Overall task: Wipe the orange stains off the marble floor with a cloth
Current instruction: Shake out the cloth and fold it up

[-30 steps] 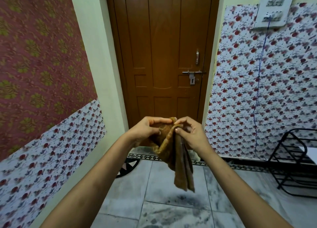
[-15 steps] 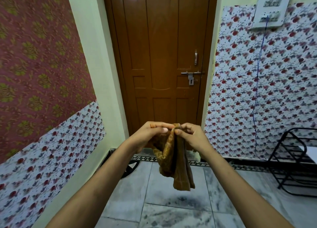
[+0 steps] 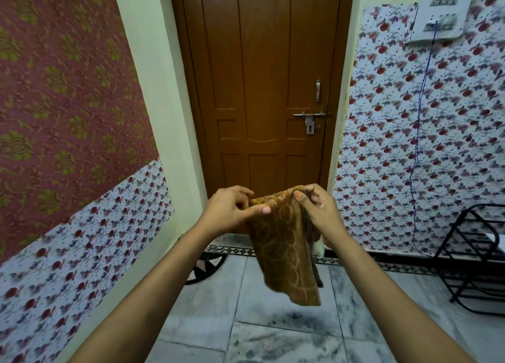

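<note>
From the head camera we see our two hands held up in front of us, out over the floor. Our left hand (image 3: pixel 232 212) pinches the top edge of the brown patterned terry cloth (image 3: pixel 287 250) between thumb and fingers. Our right hand (image 3: pixel 314 212) pinches the same top edge, just beside the left one. We think we hold it by the top like this so that it can hang down and open up, ready to fold or bunch into a good wiping pad.

The cloth hangs loose in the air and does not touch anything below. It sits well above the grey-veined white marble floor (image 3: pixel 273 343), so no wiping is going on yet. We cannot see any orange stains on the part of the floor that shows; there are only dark grey marks in the stone. We guess the stains lie somewhere out of view.

Behind the cloth stands a shut brown wooden door (image 3: pixel 262 89). A black metal wire rack (image 3: pixel 475 258) stands on the floor at the right, well apart from our hands. Flowered wallpaper covers the walls on both sides.
</note>
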A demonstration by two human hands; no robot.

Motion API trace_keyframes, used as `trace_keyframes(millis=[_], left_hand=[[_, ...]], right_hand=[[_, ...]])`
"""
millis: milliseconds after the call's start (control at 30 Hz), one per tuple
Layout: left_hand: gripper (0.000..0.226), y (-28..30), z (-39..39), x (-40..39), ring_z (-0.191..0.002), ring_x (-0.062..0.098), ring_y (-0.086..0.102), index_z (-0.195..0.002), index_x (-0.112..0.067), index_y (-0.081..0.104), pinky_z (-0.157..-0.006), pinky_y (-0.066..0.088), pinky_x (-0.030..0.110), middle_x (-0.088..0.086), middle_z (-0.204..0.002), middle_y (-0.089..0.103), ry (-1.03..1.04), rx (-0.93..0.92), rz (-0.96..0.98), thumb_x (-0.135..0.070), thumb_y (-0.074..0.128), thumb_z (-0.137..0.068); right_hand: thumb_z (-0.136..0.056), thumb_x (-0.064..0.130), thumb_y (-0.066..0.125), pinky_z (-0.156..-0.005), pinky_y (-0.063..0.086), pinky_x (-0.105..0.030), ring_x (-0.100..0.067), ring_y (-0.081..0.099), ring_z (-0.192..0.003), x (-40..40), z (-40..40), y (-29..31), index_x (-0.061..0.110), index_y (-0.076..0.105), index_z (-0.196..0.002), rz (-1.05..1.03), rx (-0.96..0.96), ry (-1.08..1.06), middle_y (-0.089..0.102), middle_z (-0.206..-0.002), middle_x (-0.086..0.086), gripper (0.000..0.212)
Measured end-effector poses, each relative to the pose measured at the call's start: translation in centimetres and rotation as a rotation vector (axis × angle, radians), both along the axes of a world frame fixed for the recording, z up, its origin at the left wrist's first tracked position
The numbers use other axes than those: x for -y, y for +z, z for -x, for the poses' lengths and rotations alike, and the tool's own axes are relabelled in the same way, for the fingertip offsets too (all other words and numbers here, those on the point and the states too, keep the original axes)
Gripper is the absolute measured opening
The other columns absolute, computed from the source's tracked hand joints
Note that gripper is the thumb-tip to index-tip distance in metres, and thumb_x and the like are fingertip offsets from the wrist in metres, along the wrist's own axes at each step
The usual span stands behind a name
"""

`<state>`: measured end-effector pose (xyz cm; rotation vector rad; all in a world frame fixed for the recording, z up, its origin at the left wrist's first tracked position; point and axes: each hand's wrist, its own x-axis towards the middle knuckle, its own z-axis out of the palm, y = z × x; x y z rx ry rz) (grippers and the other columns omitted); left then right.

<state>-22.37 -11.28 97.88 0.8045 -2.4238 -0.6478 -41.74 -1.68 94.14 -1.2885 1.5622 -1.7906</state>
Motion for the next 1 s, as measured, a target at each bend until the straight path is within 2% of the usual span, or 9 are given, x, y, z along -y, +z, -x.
trace_keyframes(millis=[67, 233, 333, 400, 533, 667, 800, 867, 1000], left_hand=[[0.049, 0.8, 0.5, -0.2, -0.102, 0.012, 0.058, -0.07, -0.025, 0.054, -0.087, 0.053, 0.041, -0.002, -0.113, 0.063, -0.007, -0.068, -0.04, -0.07, 0.062, -0.054], [0.066, 0.8, 1.7, 0.0, -0.098, 0.012, 0.056, -0.121, -0.028, 0.041, -0.08, 0.049, 0.022, -0.004, -0.104, 0.057, -0.138, 0.129, -0.152, -0.045, 0.076, -0.068], [0.019, 1.0, 2.0, 0.3, -0.086, 0.013, 0.059, -0.091, -0.025, 0.061, -0.065, 0.041, 0.017, -0.006, -0.085, 0.06, -0.16, 0.113, -0.149, -0.039, 0.069, -0.08], [0.016, 1.5, 2.2, -0.1, -0.074, 0.008, 0.056, -0.074, -0.028, 0.058, -0.061, 0.037, 0.019, -0.008, -0.074, 0.058, -0.184, 0.09, -0.108, -0.038, 0.065, -0.084], [0.008, 3.5, 2.8, -0.9, -0.077, 0.005, 0.056, -0.085, -0.028, 0.057, -0.067, 0.042, 0.021, -0.01, -0.081, 0.059, -0.238, -0.013, -0.054, -0.034, 0.06, -0.089], [0.01, 6.7, 2.1, -0.8, -0.089, 0.009, 0.064, -0.098, -0.022, 0.062, -0.077, 0.054, 0.026, -0.006, -0.094, 0.064, -0.254, -0.111, -0.252, -0.027, 0.058, -0.09], [0.014, 9.0, 0.5, 0.4, -0.09, 0.015, 0.067, -0.099, -0.019, 0.066, -0.076, 0.054, 0.027, 0.002, -0.096, 0.068, -0.123, -0.184, -0.368, -0.026, 0.057, -0.091], [0.014, 9.2, -0.2, 1.0, -0.093, 0.017, 0.064, -0.098, -0.019, 0.066, -0.078, 0.053, 0.028, 0.003, -0.097, 0.067, -0.042, -0.184, -0.393, -0.025, 0.055, -0.092], [0.013, 8.8, -0.8, 1.1, -0.094, 0.021, 0.062, -0.095, -0.02, 0.066, -0.086, 0.051, 0.034, 0.005, -0.094, 0.065, 0.064, -0.257, -0.509, -0.023, 0.054, -0.093]], right_hand=[[-0.092, 0.016, 0.055, -0.068, 0.048, -0.012, -0.006, 0.063, -0.083, 0.1, -0.9, -0.2, 0.014, 0.06, -0.094, 0.018, 0.0, 0.047, 0.065, -0.089, -0.001, 0.006], [-0.092, 0.013, 0.055, -0.073, 0.05, -0.015, -0.002, 0.063, -0.084, 0.1, -1.9, 0.3, 0.014, 0.061, -0.094, 0.038, -0.027, 0.151, 0.065, -0.089, 0.0, 0.007], [-0.092, 0.014, 0.055, -0.072, 0.049, -0.014, -0.001, 0.063, -0.084, -0.3, -1.7, 0.7, 0.016, 0.062, -0.095, 0.058, 0.016, 0.149, 0.065, -0.091, 0.001, 0.008], [-0.089, 0.026, 0.057, -0.078, 0.05, -0.017, -0.005, 0.062, -0.094, -0.6, -1.5, 0.6, 0.022, 0.059, -0.101, 0.016, 0.047, 0.152, 0.064, -0.1, 0.002, 0.013], [-0.078, 0.037, 0.07, -0.076, 0.05, -0.018, -0.01, 0.058, -0.102, -1.3, -1.5, -0.8, 0.028, 0.045, -0.118, -0.268, 0.086, 0.298, 0.058, -0.111, 0.008, 0.048], [-0.073, 0.029, 0.074, -0.078, 0.05, -0.019, -0.018, 0.062, -0.105, -1.9, -1.6, -4.0, 0.024, 0.057, -0.107, -0.322, 0.159, 0.359, 0.065, -0.107, 0.003, 0.038], [-0.071, 0.028, 0.069, -0.08, 0.048, -0.033, -0.018, 0.064, -0.084, -2.1, -1.0, -6.0, 0.016, 0.061, -0.086, -0.269, 0.466, 0.375, 0.065, -0.088, -0.005, 0.021], [-0.079, 0.025, 0.066, -0.07, 0.046, -0.03, -0.016, 0.062, -0.071, -2.0, -0.7, -5.5, 0.013, 0.057, -0.076, -0.257, 0.524, 0.351, 0.06, -0.078, -0.006, 0.016], [-0.094, 0.031, 0.046, -0.071, 0.049, -0.031, -0.017, 0.064, -0.075, -1.8, -0.5, -4.0, 0.013, 0.063, -0.088, -0.235, 0.642, 0.32, 0.067, -0.081, -0.004, 0.026]])
